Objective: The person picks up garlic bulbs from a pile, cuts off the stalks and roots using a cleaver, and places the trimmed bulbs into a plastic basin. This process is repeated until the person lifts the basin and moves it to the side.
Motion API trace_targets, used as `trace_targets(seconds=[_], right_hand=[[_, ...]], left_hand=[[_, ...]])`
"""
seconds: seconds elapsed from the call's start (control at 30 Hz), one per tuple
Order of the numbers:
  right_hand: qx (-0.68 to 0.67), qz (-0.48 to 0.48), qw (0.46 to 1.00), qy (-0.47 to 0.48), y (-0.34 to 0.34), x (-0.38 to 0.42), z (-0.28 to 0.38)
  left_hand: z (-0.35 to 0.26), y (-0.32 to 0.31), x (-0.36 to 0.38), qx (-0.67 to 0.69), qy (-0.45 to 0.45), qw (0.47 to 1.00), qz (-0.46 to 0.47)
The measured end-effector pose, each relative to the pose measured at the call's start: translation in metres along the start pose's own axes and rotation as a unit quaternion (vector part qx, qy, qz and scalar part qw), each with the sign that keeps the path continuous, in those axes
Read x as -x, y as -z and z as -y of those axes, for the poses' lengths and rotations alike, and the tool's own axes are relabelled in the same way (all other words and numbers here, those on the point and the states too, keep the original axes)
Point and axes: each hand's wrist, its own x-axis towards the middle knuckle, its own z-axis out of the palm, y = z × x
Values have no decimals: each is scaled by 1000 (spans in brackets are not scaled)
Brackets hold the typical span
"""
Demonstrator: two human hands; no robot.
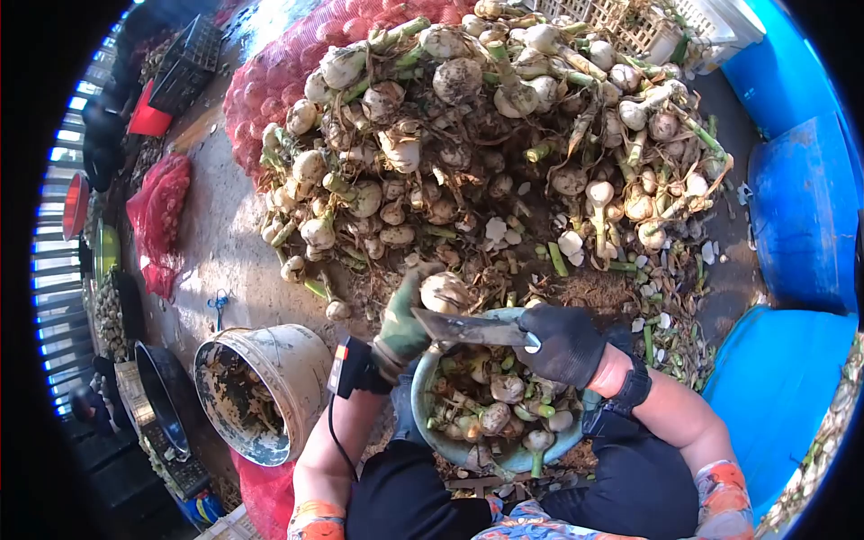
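Observation:
My left hand [402,317], in a green and dark glove, is closed on a pale, dirt-streaked garlic bulb [446,292]. From the right, my right hand [562,344] in a dark glove grips a knife [472,330], its broad blade pointing left. The blade lies just below the bulb, its tip by my left fingers. Both hands are over the near part of the work area, above a round greenish tub [423,423] between my legs. Inside that tub lie several bulbs [507,389] with cut green stems.
A large heap of garlic bulbs [457,81] with stems rises ahead, beside pink net sacks [261,103]. On the left a white bucket [306,360] leans on its side, holding dark scraps. Blue tubs [796,211] line the right. Blue scissors [218,304] lie on the floor.

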Motion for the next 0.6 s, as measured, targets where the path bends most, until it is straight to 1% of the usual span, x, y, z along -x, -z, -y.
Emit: trace_targets(seconds=[0.03,0.07,0.1,0.13,0.17,0.2,0.23,0.27,0.3,0.33,0.37,0.4,0.43,0.47,0.5,0.53,0.57,0.6], right_hand=[[0,-2,1000,-2,1,1,0],[-11,3,1000,12,4,0,0],[-22,7,999,24,6,2,0],[26,15,998,51,8,3,-1],[26,14,998,50,9,4,-1],[33,15,997,61,10,4,-1],[39,15,997,72,11,5,-1],[39,15,997,72,13,5,-2],[35,16,995,88,14,5,-2],[30,17,994,104,15,6,-3],[30,16,994,105,15,7,-3],[28,13,994,109,16,7,-4],[25,10,993,113,16,8,-5],[25,9,993,113,15,9,-7],[13,0,993,119,11,10,-11],[2,-8,992,125,8,10,-14],[2,-9,992,125,4,11,-19],[0,-11,993,121,0,12,-23]], left_hand=[[13,-2,-3,71,10,996,56],[12,-7,6,24,-8,997,71],[-12,-23,15,-22,-26,996,88],[-26,-38,23,13,19,999,33],[-33,-49,23,12,19,999,34],[-39,-58,22,56,94,994,-23],[-45,-63,22,100,168,978,-80],[-52,-63,21,-56,141,986,-62],[-51,-61,21,-57,141,986,-62],[-48,-58,21,191,195,961,37],[-44,-54,21,424,234,865,132],[-39,-49,21,626,256,704,219],[-21,-42,28,625,256,704,219],[5,-34,42,702,318,601,213],[12,-32,47,764,373,485,204],[17,-30,49,764,373,486,204],[21,-29,50,679,361,603,210],[22,-30,50,580,343,708,211]])
